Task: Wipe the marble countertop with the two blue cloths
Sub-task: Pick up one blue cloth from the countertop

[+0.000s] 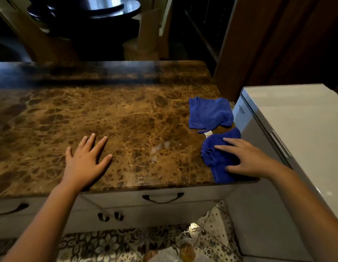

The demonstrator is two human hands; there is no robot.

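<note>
The nearer crumpled blue cloth (217, 159) lay at the brown marble countertop's (107, 114) front right corner, under the right hand's (247, 159) spread fingers. The second blue cloth (209, 113) lay just beyond. The left hand (86, 159) rested flat, empty, well apart.

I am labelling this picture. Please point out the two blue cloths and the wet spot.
Far blue cloth (210, 112), head view, its middle.
Near blue cloth (217, 161), head view, bare part left of the right hand (247, 159).
Wet spot (156, 147), head view, its pale middle.

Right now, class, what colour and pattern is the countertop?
Brown marble countertop with golden veining, seen in the head view.
</note>
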